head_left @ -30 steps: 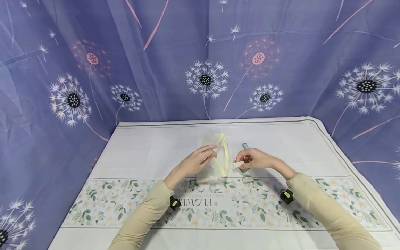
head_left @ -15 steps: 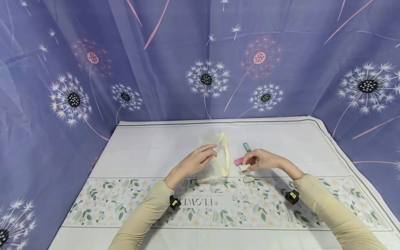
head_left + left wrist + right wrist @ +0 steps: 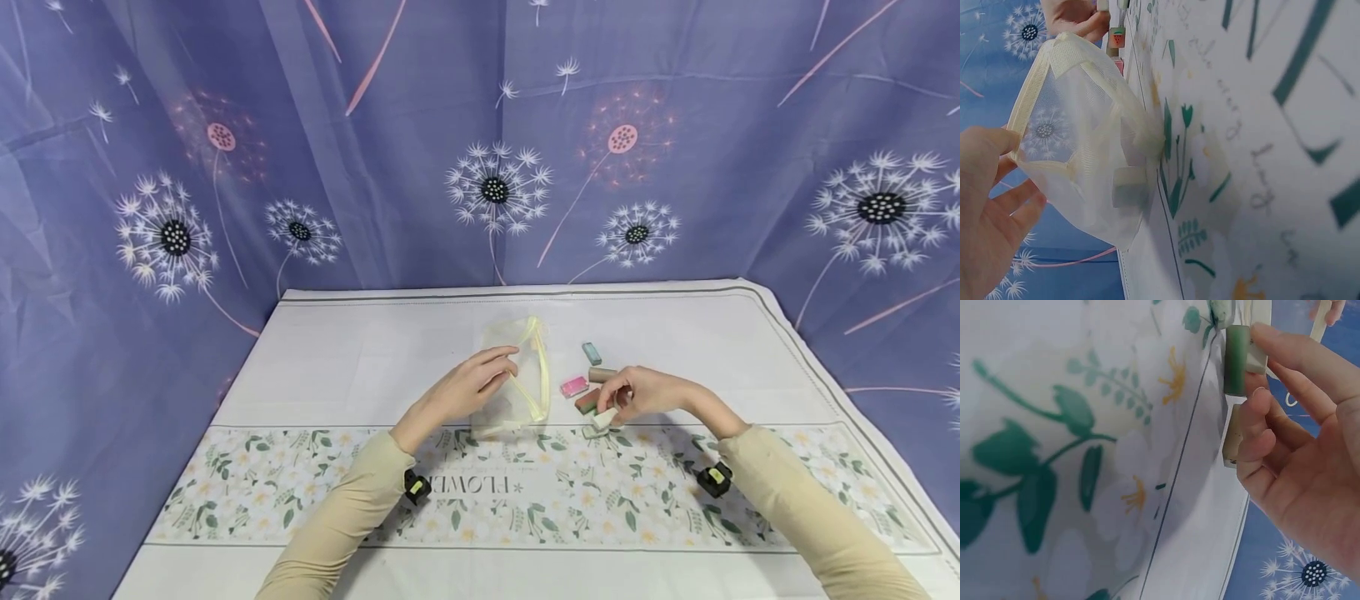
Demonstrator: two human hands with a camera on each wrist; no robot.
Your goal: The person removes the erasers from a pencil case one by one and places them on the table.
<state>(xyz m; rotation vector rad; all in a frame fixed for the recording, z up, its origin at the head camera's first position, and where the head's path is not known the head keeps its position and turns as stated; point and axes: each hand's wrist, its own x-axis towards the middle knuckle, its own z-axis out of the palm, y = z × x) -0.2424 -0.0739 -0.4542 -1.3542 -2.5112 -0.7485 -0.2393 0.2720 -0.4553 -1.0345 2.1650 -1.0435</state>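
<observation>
My left hand (image 3: pixel 468 385) pinches the yellow-trimmed opening of a see-through mesh pouch (image 3: pixel 1094 175) and keeps it spread. A pale block (image 3: pixel 1130 186) shows through the mesh, low in the pouch. To the right, my right hand (image 3: pixel 652 392) holds a small white eraser (image 3: pixel 603 418) between thumb and fingers. It overlaps a pale green eraser (image 3: pixel 592 433) in the head view. Close by lie a red-and-green eraser (image 3: pixel 587 401), a pink one, a grey-brown one and a teal one. The green side of the red-and-green eraser (image 3: pixel 1237 360) faces the right wrist camera.
The pink eraser (image 3: pixel 575 386) lies nearest the pouch opening. Behind the right fingers is the grey-brown eraser (image 3: pixel 602 376), with the teal eraser (image 3: pixel 592 353) farther back. A white cloth with a floral band (image 3: pixel 525 525) covers the table. A purple dandelion curtain (image 3: pixel 405 192) hangs behind.
My right hand has drawn back from the pouch toward the right and nearer me, carrying the white eraser. The pink, red-and-green and grey-brown erasers have come into view. The left hand stays put.
</observation>
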